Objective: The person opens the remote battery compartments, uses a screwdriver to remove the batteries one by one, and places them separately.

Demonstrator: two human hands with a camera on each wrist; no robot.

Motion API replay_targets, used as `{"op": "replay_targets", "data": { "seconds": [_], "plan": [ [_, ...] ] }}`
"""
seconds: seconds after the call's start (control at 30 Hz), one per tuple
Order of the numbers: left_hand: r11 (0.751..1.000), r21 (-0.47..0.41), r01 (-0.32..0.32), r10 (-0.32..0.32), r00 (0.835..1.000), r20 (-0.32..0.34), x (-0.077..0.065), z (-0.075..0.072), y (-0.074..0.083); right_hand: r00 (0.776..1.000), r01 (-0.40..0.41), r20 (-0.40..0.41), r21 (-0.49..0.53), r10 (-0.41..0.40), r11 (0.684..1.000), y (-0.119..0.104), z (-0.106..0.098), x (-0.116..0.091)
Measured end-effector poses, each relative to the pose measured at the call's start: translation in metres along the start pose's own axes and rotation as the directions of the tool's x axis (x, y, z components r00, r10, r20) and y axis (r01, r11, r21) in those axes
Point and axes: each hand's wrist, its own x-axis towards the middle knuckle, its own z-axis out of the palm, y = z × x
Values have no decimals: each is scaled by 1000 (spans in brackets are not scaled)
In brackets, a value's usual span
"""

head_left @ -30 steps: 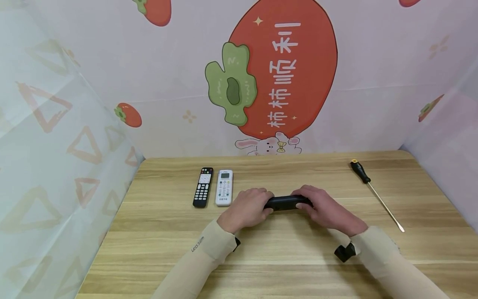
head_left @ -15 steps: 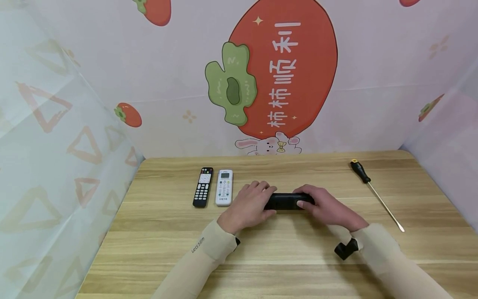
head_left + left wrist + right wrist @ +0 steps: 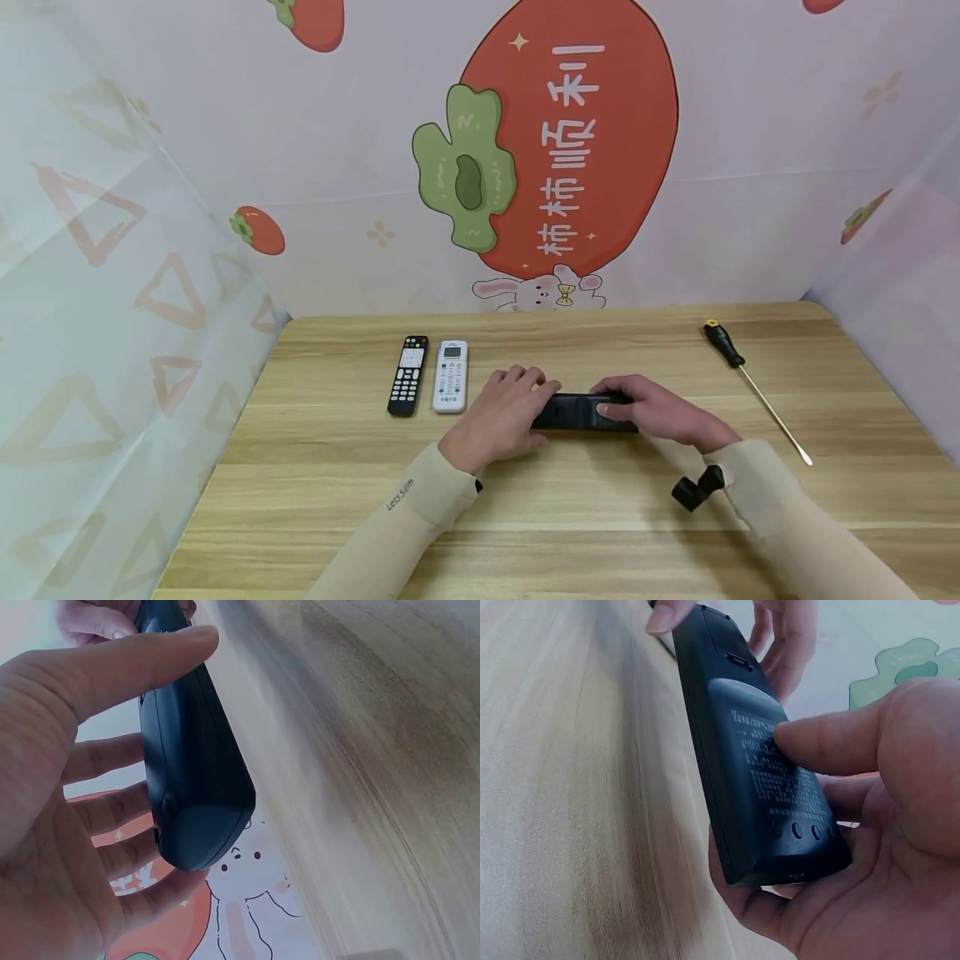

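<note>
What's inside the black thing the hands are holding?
The black thing looks closed, so its inside is covered. Only the outside shows: pale print, a latch-like notch and small bumps.

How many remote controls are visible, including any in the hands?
3. A black-and-white remote lies farthest left, a white remote is beside it, and a dark remote, its back showing, is held in the left hand and right hand.
</note>
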Motion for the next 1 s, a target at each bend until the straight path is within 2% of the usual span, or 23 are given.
{"op": "replay_targets", "data": {
  "seconds": [0.13,0.27,0.5,0.77,1.0],
  "plan": [
    [1000,0,-11,11,1000,13,-1,1,1,997,-71,41,53,69,996,0,-2,1],
    [1000,-16,-21,21,999,33,-1,1,2,993,-98,79,113,89,989,-1,-2,2],
    [999,-48,-14,18,996,85,0,3,3,990,-84,131,194,59,977,-1,-2,3],
    [999,-54,5,2,993,120,3,2,6,988,-91,138,178,67,980,0,0,4],
    [998,-50,23,-16,992,126,3,3,7,992,-62,113,69,54,996,2,-1,2]
  ]
}}
